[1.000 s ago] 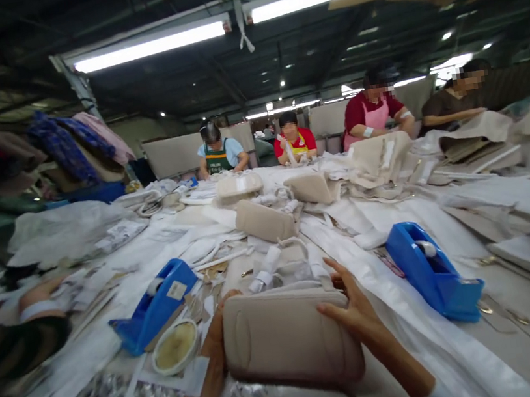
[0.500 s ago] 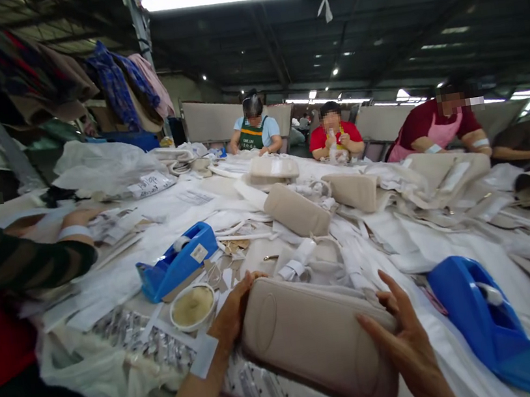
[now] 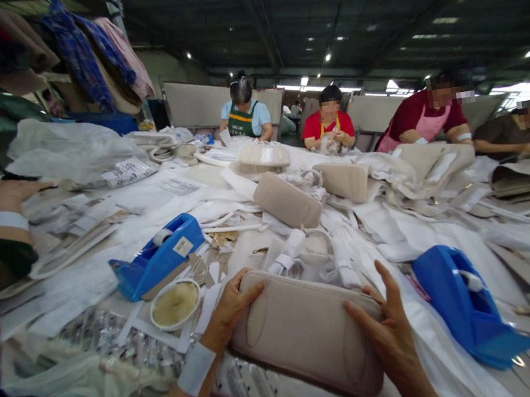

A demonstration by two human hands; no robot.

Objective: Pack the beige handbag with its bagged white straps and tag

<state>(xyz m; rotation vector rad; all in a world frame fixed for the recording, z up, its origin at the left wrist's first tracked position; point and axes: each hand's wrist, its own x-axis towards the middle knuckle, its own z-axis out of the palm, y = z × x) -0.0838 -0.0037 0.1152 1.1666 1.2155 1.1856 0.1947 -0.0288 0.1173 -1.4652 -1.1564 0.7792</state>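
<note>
A beige handbag (image 3: 308, 330) lies slanted in front of me, its smooth panel with rounded stitched outlines facing me. My left hand (image 3: 234, 308) grips its upper left corner, thumb over the panel and the other fingers largely hidden behind. At the right end my right hand (image 3: 386, 326) holds on with the thumb against the panel; one finger sticks up and the rest go behind the edge. White-wrapped straps (image 3: 287, 252) rest just beyond the bag. Left of my left hand stands a round tub (image 3: 176, 305) with a yellowish sponge-like filling.
Blue tape dispensers stand at left (image 3: 159, 256) and right (image 3: 472, 307). More beige bags (image 3: 287, 200) lie among white wrapping (image 3: 373, 236) across the table. A co-worker's hand (image 3: 3, 199) is at far left. Several people sit opposite. Plastic bags (image 3: 75, 149) heap at back left.
My left thumb has come over the bag's panel, and the bag has tipped slightly. The view has shifted, and the co-worker's arm at left has moved further left.
</note>
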